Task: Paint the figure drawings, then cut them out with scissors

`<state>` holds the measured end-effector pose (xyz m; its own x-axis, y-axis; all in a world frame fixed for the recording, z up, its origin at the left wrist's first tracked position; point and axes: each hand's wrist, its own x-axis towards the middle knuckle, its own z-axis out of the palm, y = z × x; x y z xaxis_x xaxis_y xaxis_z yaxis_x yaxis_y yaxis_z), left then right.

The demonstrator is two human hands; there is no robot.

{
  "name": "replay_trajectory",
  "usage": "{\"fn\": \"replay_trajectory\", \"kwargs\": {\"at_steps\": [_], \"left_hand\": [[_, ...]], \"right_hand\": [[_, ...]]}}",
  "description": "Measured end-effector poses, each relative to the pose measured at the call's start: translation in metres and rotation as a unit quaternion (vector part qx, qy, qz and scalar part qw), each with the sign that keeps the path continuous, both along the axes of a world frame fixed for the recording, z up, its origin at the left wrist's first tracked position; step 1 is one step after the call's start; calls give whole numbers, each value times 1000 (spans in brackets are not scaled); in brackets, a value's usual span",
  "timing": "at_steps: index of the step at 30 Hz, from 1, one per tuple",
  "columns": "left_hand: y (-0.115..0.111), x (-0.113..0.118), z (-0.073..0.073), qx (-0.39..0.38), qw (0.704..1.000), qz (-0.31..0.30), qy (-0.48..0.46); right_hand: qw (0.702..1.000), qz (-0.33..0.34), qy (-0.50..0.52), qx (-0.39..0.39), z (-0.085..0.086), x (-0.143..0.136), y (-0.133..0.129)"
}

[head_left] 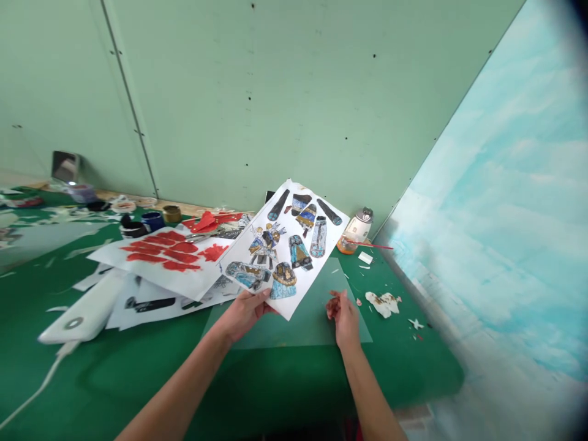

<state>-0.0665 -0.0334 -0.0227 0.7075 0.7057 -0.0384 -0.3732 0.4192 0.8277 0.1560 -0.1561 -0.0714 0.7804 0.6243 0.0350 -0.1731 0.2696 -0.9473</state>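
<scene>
Smudging of the drawing sheet, held above the table with the left hand's grip clamped on its lower edge, could be caused by the right hand's stained fingers; their closure cannot be told. One red-painted sheet and one red stick are counted.

At twelve o'clock a green wall is rising; at three, a blue-white wall; at six, a green desk.
</scene>
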Motion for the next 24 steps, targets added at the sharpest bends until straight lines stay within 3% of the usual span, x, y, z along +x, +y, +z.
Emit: {"fn": "replay_trajectory", "kwargs": {"at_steps": [7, 12, 24], "left_hand": [[48, 26, 13, -3, 998, 42, -42], [80, 33, 18, -11, 994, 78, -72], [110, -16, 5, -27, 986, 129, -99]], "right_hand": [[998, -9, -54, -42, -9, -3, 3], [996, -3, -72, -58, -11, -3, 1], [991, -5, -100, -90, -14, -4, -1]]}}
